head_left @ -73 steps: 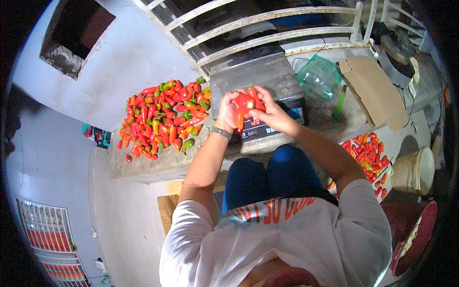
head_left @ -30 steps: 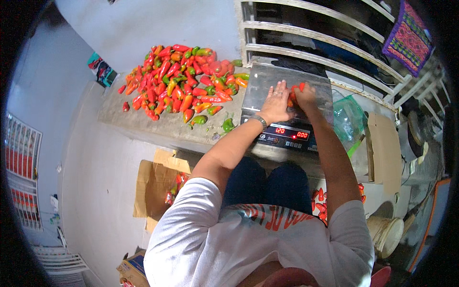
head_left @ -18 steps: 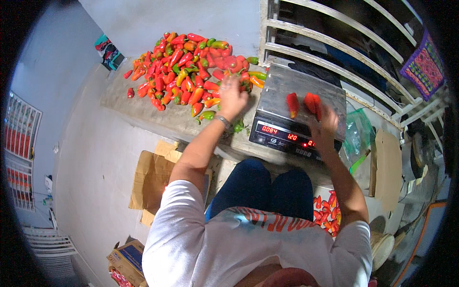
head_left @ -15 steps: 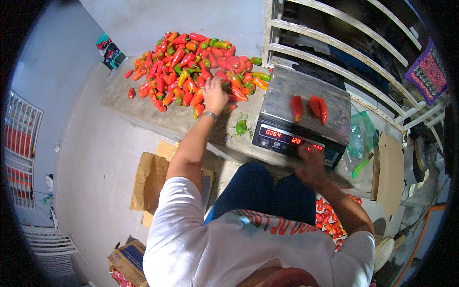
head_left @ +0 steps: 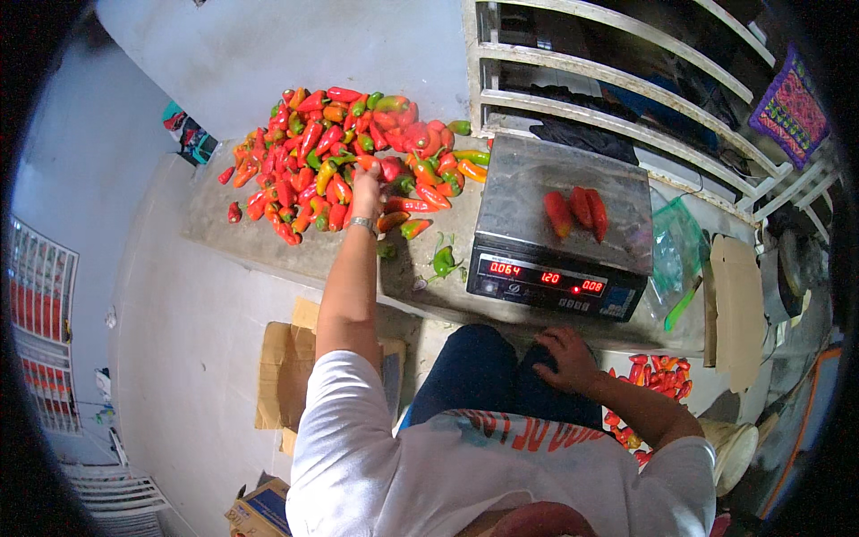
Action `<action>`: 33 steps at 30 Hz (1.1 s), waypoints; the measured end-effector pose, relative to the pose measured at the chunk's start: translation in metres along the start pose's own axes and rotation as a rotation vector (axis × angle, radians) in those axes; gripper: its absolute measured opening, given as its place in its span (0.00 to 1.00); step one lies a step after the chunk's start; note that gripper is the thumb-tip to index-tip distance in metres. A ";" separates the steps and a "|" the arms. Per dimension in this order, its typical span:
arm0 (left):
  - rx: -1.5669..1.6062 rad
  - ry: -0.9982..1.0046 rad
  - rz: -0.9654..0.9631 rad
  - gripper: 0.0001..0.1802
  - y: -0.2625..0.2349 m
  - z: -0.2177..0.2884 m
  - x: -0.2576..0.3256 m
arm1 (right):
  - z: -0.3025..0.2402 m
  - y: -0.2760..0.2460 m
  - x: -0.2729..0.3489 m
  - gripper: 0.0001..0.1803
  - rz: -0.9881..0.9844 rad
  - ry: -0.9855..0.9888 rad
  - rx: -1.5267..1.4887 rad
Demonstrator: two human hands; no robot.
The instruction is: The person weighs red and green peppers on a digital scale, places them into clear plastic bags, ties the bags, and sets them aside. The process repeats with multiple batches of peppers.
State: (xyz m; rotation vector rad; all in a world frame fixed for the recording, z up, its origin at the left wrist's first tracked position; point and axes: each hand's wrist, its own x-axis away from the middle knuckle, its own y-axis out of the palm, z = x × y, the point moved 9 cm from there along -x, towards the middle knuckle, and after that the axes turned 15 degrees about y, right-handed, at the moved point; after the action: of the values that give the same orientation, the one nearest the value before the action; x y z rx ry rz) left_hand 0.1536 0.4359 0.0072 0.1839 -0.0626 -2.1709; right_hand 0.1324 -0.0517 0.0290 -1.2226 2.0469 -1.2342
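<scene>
A big heap of peppers (head_left: 309, 139), mostly red with some orange, yellow and green, lies on the concrete ledge. My left hand (head_left: 365, 190) reaches into its near right side. The fingers are bent in among the peppers, and their tips are hidden, so what they hold I cannot make out. To the right stands a digital scale (head_left: 528, 188) with a metal plate and red lit digits. Three red peppers (head_left: 577, 213) lie on that plate. My right hand (head_left: 570, 358) rests on my thigh below the scale, fingers apart and holding nothing.
A green pepper (head_left: 444, 261) with stem bits lies between heap and scale. White metal bars (head_left: 617, 107) rise behind the scale. Right of it are a clear green plastic bag (head_left: 676, 242) and cardboard (head_left: 735, 309). More red peppers (head_left: 658, 376) sit low beside my right arm.
My right hand has come down from the scale's front panel onto my thigh. My left hand stays at the heap, its fingers now deeper among the peppers. The view has shifted slightly.
</scene>
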 end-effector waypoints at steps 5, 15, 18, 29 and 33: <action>0.813 -0.331 -0.298 0.19 0.090 0.036 0.051 | 0.013 0.006 0.000 0.29 -0.039 0.106 -0.044; 0.182 -0.182 -0.516 0.15 0.198 0.086 0.131 | 0.014 -0.011 0.003 0.25 0.119 0.075 -0.126; -0.035 -0.079 -0.666 0.16 0.234 0.090 0.142 | 0.010 -0.017 0.007 0.23 0.186 0.043 -0.118; -0.904 0.532 -0.695 0.24 0.310 0.127 0.167 | 0.019 -0.010 0.005 0.22 0.136 0.078 -0.183; -0.839 0.638 -0.680 0.23 0.302 0.137 0.174 | 0.024 -0.007 0.005 0.22 0.149 0.097 -0.203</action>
State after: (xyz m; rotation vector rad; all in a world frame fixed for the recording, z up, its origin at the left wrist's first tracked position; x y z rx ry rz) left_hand 0.2802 0.1174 0.1576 0.4380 1.4168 -2.4684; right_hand 0.1505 -0.0690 0.0228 -1.0914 2.3355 -1.0567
